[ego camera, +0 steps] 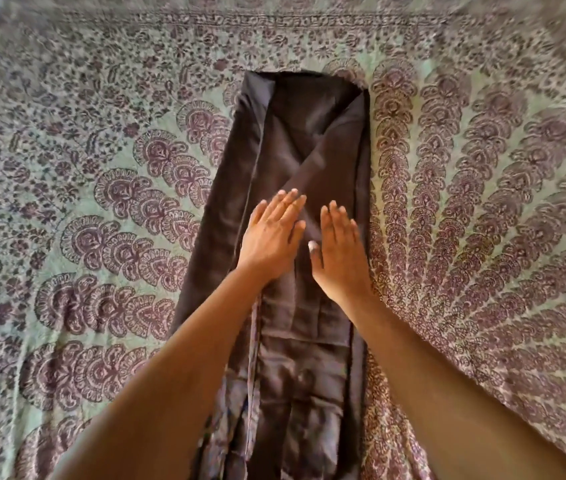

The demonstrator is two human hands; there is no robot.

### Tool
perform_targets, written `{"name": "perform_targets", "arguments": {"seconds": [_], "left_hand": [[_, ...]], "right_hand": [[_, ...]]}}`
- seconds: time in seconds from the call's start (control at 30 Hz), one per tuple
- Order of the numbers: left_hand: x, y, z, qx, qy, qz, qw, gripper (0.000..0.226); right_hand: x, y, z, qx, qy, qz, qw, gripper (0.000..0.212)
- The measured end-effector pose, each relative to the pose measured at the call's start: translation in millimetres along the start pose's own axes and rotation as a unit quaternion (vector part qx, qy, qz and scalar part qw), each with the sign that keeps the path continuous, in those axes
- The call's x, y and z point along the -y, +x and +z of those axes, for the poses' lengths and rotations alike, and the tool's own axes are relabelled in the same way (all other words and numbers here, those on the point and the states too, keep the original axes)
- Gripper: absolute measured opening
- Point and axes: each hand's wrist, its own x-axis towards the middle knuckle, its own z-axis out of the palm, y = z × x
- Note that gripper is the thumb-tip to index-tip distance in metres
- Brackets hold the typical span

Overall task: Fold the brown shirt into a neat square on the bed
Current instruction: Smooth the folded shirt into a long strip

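You are at the smoothing stage, judging by how things lie: the brown shirt [309, 133] is stretched out on the bed [482, 202] as one long narrow strip, running from the bottom edge of the view away from you to about the middle of the patterned bedspread [101, 174]. Its side flaps are turned inward and overlap diagonally along the centre. The lengthwise folds look done, while the crosswise folds that would make a square are not yet made. Your left hand [273, 233] and right hand [340, 251] lie palm down on the shirt about halfway along it, side by side and close together but apart. On both hands the fingers are straight and held nearly together. Neither hand has hold of anything; they only press the cloth flat where the flaps cross. The next move probably calls for pinching the two corners of one end and carrying that end over the strip, keeping the long edges lined up. The fabric looks smooth and a little glossy, so the overlapped flaps may slide apart as you lift. There are soft creases in the part nearest you that could use flattening first.
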Motion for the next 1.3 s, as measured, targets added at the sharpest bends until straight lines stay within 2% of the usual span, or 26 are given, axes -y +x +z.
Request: {"name": "perform_targets", "arguments": {"seconds": [0.13, 0.27, 0.33, 0.37, 0.43, 0.5, 0.53, 0.6, 0.7, 0.77, 0.9, 1.0, 1.1, 1.2, 1.3], "left_hand": [[35.2, 30.5, 20.4, 0.045, 0.070, 0.038, 0.996, 0.071], [79.5, 34.0, 20.1, 0.010, 0.116, -0.104, 0.988, 0.061], [75.6, 39.4, 13.6, -0.019, 0.115, -0.124, 0.986, 0.058], [66.4, 45.3, 10.7, -0.045, 0.111, -0.093, 0.988, 0.058], [45.1, 66.0, 12.3, -0.053, 0.101, 0.030, 0.993, 0.057], [28.4, 97.4, 21.0, 0.016, 0.134, 0.179, 0.974, 0.056], [24.5, 115.6, 24.7, 0.059, 0.155, 0.229, 0.959, 0.058], [29.0, 154.5, 27.0, 0.108, 0.181, 0.272, 0.939, 0.062], [41.1, 194.1, 23.7, 0.108, 0.221, 0.284, 0.927, 0.064], [41.7, 203.4, 22.1, 0.078, 0.246, 0.274, 0.926, 0.063], [18.3, 209.4, 22.4, 0.020, 0.210, 0.181, 0.961, 0.064], [1.6, 220.0, 29.3, 0.045, 0.201, 0.207, 0.956, 0.061], [-3.5, 228.4, 32.8, 0.070, 0.195, 0.154, 0.966, 0.058], [-9.8, 213.3, 26.9, 0.008, 0.133, 0.113, 0.985, 0.059], [7.1, 180.0, 16.8, -0.079, 0.112, 0.092, 0.986, 0.060]], "right_hand": [[-21.0, 22.8, 18.4, 0.042, -0.030, 0.038, 0.998, 0.072], [-27.3, 18.6, 28.0, 0.020, -0.049, 0.039, 0.998, 0.065], [-27.0, 19.6, 28.1, 0.020, -0.048, 0.043, 0.998, 0.065], [-26.5, 20.2, 27.2, 0.023, -0.049, 0.046, 0.997, 0.066], [-26.0, 20.5, 25.4, 0.030, -0.054, 0.053, 0.997, 0.067], [-25.3, 21.0, 23.3, 0.044, -0.057, 0.058, 0.996, 0.069], [-24.9, 21.8, 22.6, 0.047, -0.056, 0.060, 0.995, 0.070], [-24.6, 21.9, 22.9, 0.049, -0.052, 0.062, 0.996, 0.070], [-26.1, 22.7, 23.3, 0.043, -0.043, 0.059, 0.996, 0.070], [-27.0, 22.7, 23.7, 0.046, -0.043, 0.059, 0.996, 0.071], [-27.0, 23.3, 23.2, 0.044, -0.043, 0.055, 0.997, 0.071], [-27.1, 23.6, 23.3, 0.040, -0.043, 0.057, 0.997, 0.071], [-27.5, 24.3, 23.3, 0.043, -0.049, 0.057, 0.996, 0.071], [-26.8, 24.2, 23.4, 0.045, -0.050, 0.060, 0.996, 0.072], [-27.3, 24.0, 24.5, 0.042, -0.045, 0.058, 0.996, 0.071]]}}
